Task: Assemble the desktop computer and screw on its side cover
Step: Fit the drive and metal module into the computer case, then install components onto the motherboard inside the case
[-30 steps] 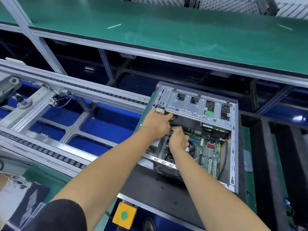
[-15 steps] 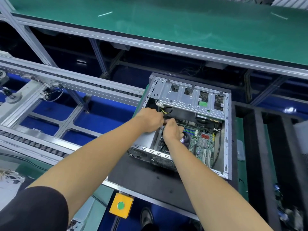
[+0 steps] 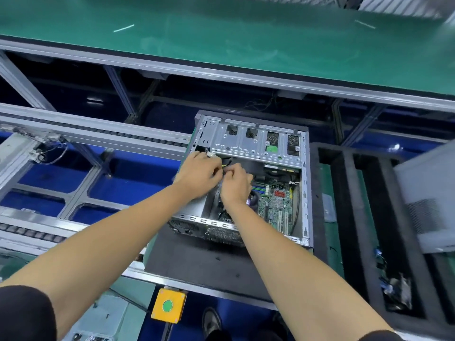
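An open desktop computer case [image 3: 305, 193] lies on its side on a black foam pad [image 3: 197, 257], with its green motherboard [image 3: 275, 200] and silver drive cage [image 3: 246, 141] exposed. Both hands reach into the upper left of the case. My left hand [image 3: 199, 174] and my right hand [image 3: 235, 182] meet over a bundle of yellow and black cables [image 3: 225, 164], fingers curled around it. A white connector [image 3: 210, 154] sticks out above my left hand. What the fingertips hold is hidden.
A grey side cover [image 3: 428, 200] lies at the right on black foam trays [image 3: 344, 212]. A yellow box with a green button [image 3: 168, 305] hangs below the pad. Conveyor rails [image 3: 86, 134] run to the left; a green bench top [image 3: 221, 40] spans the back.
Both hands have drawn closer together over the cables near the drive cage. The head camera has shifted, bringing the grey side cover into view at the right.
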{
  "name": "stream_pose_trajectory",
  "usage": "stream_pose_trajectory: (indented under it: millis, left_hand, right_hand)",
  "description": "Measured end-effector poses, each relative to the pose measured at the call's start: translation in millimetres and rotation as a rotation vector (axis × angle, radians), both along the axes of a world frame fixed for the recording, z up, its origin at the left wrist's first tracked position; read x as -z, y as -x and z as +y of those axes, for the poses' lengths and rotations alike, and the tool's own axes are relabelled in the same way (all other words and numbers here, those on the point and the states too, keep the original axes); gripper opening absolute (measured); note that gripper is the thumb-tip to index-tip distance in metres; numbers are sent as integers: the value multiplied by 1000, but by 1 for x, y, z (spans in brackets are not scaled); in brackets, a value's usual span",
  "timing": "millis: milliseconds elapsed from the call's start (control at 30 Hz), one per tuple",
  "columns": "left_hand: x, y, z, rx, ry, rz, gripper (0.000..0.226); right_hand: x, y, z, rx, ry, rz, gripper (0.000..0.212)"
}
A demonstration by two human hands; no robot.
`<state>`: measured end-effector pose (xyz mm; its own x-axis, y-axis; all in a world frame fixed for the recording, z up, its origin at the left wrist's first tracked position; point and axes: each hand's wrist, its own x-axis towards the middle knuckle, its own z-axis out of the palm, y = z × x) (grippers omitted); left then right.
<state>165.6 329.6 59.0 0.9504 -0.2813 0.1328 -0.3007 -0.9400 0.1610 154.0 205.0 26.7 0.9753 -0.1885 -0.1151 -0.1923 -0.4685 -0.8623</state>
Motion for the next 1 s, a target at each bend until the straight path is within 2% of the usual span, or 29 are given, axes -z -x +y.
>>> stream_pose_trajectory:
  millis: [67, 200, 300, 367, 467, 567, 633, 767, 800, 900, 933, 1000]
  left_hand:
    - [-11, -5, -13, 91, 67, 9, 14]
    - [-35, -20, -60, 134, 213, -3, 18]
    - [-43, -27, -114, 189, 265, -18, 10]
    - [-42, -31, -154, 209, 217, 29, 6]
    - [-37, -31, -216, 274, 22, 48, 19]
    - [-27, -26, -273, 351, -128, 110, 29]
    - [-16, -24, -304, 433, -259, 162, 35]
    - [10, -21, -350, 525, -364, 256, 39]
    - [17, -20, -358, 524, -363, 286, 38]
    - [35, -15, -380, 521, -379, 399, 39]
    - [39, -14, -386, 524, -385, 434, 39]
    - [46, -11, -393, 519, -375, 501, 39]
  right_hand:
    - [-20, 1, -9, -26, -24, -74, 19]
    - [-52, -11, -63, -33, -3, -215, 17]
    - [-62, -23, -124, -40, -8, -226, 25]
    - [-59, -27, -170, 1, 12, -188, 30]
    - [-45, -23, -240, 57, 1, -139, 31]
    - [-28, -11, -308, 87, 43, -9, 34]
    - [-12, 0, -354, 38, 157, 116, 31]
    - [17, 25, -433, -291, 504, 444, 13]
    - [22, 31, -448, -366, 608, 536, 17]
    - [35, 47, -478, -508, 940, 846, 71]
    - [39, 51, -485, -551, 1041, 901, 77]
    - [45, 55, -490, -620, 1156, 925, 76]
